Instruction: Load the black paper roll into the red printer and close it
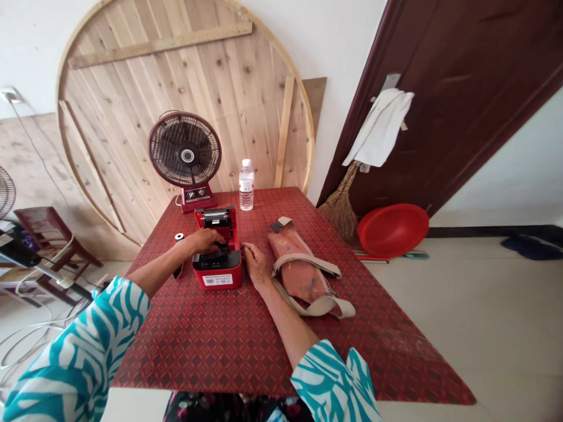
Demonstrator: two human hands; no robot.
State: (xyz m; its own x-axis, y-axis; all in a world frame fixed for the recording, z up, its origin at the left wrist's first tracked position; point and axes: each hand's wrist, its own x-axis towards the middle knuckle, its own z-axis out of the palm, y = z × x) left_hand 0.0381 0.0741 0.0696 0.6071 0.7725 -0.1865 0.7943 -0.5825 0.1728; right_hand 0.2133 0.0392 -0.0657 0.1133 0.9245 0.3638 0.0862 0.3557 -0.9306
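Observation:
A small red and black printer (219, 276) stands on the table with its lid (215, 217) tipped up and back. My left hand (206, 240) reaches over it from the left, fingers bent down into the compartment; whatever they pinch there is hidden. At the printer's right side, my right hand (257, 264) has its bent fingers against the casing, holding it. A small white paper roll (178, 237) lies left of the printer, by my left wrist. To the right of my right hand lies a worn reddish bag (299, 266) with a beige strap (328, 306).
A fan (187, 155) and a water bottle (247, 184) stand at the far end of the red patterned table (246, 346). Small dark and beige pieces (281, 223) lie beyond the bag. A broom (343, 202) and red basin (393, 230) are by the door; cables (41, 325) trail left.

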